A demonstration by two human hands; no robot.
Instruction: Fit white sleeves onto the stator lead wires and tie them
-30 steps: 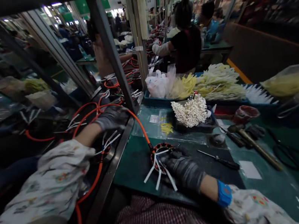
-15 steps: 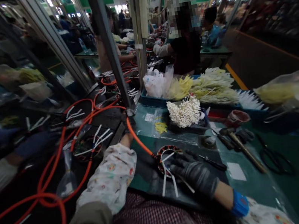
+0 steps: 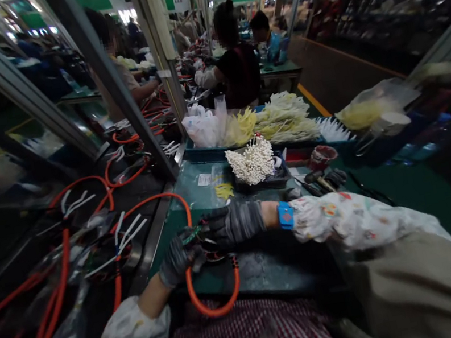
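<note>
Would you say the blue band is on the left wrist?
No, the blue band is on the right wrist, beside the right hand.

A dark, round wound ring (image 3: pixel 215 256) is mostly hidden by the left hand (image 3: pixel 179 256) and right hand (image 3: pixel 235 224), both in grey striped knit gloves — which fingertips touch it cannot be told. The white patterned cloth right sleeve (image 3: pixel 358 216) covers part of a pale-handled hammer (image 3: pixel 325 182). The khaki cloth upper sleeve (image 3: pixel 426 285) runs off the near right. Orange round cables (image 3: pixel 52 325) blur at near left, cut off by the edge — and the small white label's (image 3: pixel 204 179) print is unreadable.
</note>
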